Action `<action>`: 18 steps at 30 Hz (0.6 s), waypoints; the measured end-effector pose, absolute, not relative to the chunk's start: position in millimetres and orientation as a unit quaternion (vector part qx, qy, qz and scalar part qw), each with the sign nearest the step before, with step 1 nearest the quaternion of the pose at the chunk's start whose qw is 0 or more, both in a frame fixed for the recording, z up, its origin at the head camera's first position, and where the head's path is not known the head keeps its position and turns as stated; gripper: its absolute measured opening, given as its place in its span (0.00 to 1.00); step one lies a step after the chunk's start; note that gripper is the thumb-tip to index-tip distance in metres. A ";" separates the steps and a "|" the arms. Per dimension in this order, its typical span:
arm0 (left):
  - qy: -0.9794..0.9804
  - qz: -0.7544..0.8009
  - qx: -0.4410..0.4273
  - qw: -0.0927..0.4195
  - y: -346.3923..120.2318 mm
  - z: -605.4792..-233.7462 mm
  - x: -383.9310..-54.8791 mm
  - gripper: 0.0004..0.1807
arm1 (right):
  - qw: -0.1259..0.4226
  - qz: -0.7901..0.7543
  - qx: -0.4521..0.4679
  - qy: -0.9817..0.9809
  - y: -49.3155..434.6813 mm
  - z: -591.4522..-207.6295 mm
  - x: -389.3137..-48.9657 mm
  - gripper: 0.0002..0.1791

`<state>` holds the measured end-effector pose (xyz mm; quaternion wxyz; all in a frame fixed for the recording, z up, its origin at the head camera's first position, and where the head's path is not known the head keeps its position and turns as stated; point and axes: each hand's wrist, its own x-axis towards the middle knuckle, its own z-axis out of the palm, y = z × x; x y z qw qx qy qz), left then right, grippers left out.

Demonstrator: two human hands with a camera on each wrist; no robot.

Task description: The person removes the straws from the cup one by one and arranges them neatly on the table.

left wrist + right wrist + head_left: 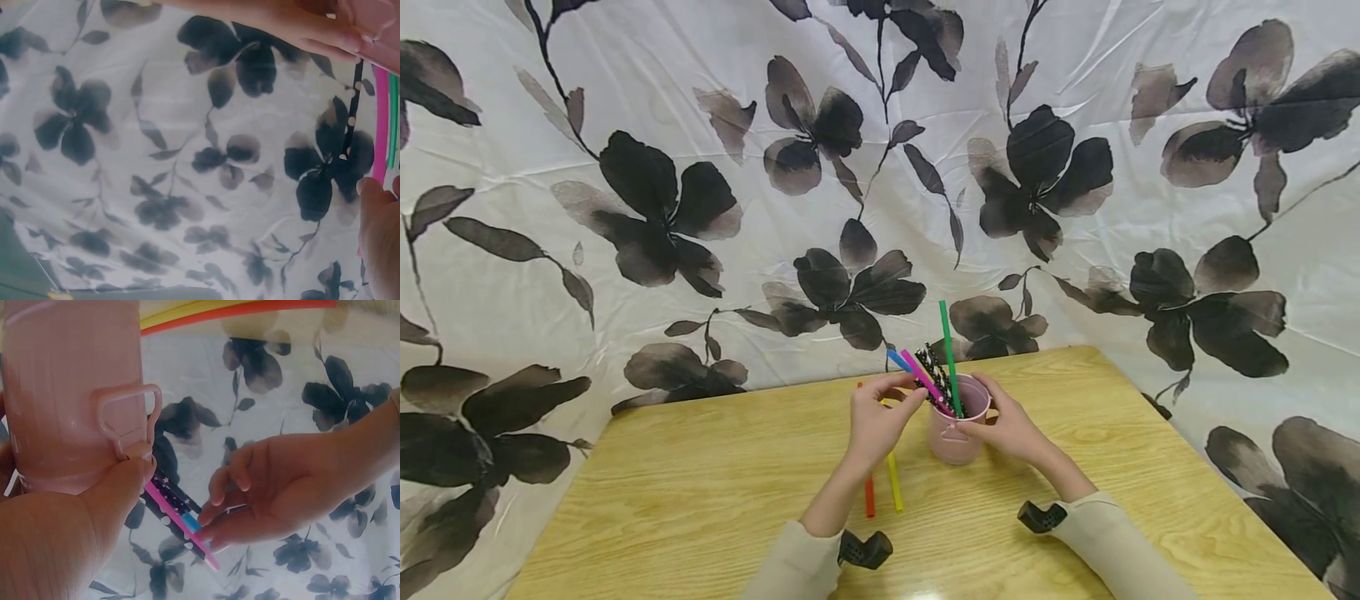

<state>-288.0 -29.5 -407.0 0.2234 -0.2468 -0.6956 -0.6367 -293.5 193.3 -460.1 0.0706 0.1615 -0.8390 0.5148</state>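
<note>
My right hand [1015, 429] grips a pink cup [953, 446] by its rim and side. In the right wrist view, its thumb lies at the cup's small handle [155, 419]. Several drinking straws lean out of the cup: a green straw [949, 350], a magenta straw [921, 371] and black patterned ones [934, 360]. My left hand [874, 425] is at the left of the cup, thumb and fingers pinching a blue straw [191, 521] beside the magenta one. The blue straw's lower end is hidden among the others.
A red straw [869, 496] and a yellow straw [894, 483] lie on the wooden table [715, 475], partly under my left hand. A white cloth [925, 217] with dark flowers hangs behind the table and along its sides.
</note>
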 end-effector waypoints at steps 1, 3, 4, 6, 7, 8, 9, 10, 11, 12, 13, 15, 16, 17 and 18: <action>-0.698 -0.635 -0.240 0.227 -27.9 -409.5 -290.7 0.09 | 0.072 0.514 0.165 -0.839 193.3 -461.1 -294.1 0.47; -0.701 -0.636 -0.226 0.231 -25.0 -412.7 -294.5 0.08 | 0.073 0.512 0.166 -0.840 192.8 -461.1 -294.2 0.47; -0.701 -0.637 -0.220 0.233 -23.4 -412.8 -295.2 0.08 | 0.073 0.511 0.168 -0.840 192.3 -460.3 -293.6 0.47; -0.698 -0.641 -0.217 0.235 -21.4 -413.6 -296.6 0.07 | 0.067 0.516 0.171 -0.836 190.7 -455.3 -290.4 0.47; -0.695 -0.643 -0.218 0.236 -20.9 -413.5 -296.7 0.06 | 0.063 0.518 0.173 -0.835 189.5 -451.5 -288.0 0.47; -0.692 -0.649 -0.216 0.232 -21.4 -412.4 -295.5 0.06 | 0.058 0.521 0.171 -0.834 188.2 -447.8 -285.7 0.47; -0.690 -0.652 -0.215 0.229 -22.4 -408.5 -291.8 0.06 | 0.053 0.524 0.171 -0.833 186.9 -443.6 -282.9 0.47; -0.689 -0.653 -0.215 0.229 -24.1 -404.0 -287.7 0.06 | 0.051 0.528 0.174 -0.830 185.9 -440.5 -280.7 0.46; -0.688 -0.655 -0.215 0.228 -26.1 -398.3 -282.8 0.07 | 0.051 0.528 0.176 -0.829 186.2 -440.7 -280.8 0.46; -0.687 -0.656 -0.216 0.227 -28.8 -391.9 -277.8 0.07 | 0.051 0.526 0.173 -0.831 186.4 -441.7 -281.6 0.46; -0.686 -0.657 -0.214 0.227 -31.7 -385.1 -272.9 0.07 | 0.054 0.522 0.172 -0.834 187.2 -444.1 -283.2 0.47; -0.680 -0.657 -0.220 0.238 -38.6 -371.4 -265.1 0.09 | 0.058 0.522 0.169 -0.834 188.3 -446.8 -285.0 0.47; -0.675 -0.658 -0.225 0.246 -42.3 -366.6 -263.9 0.09 | 0.060 0.522 0.170 -0.834 188.8 -447.7 -285.7 0.46; -0.666 -0.663 -0.232 0.252 -46.5 -361.4 -263.1 0.09 | 0.060 0.522 0.169 -0.834 189.3 -447.5 -285.9 0.46; -0.655 -0.669 -0.239 0.257 -50.9 -356.6 -262.8 0.09 | 0.057 0.524 0.167 -0.834 188.5 -444.0 -283.8 0.46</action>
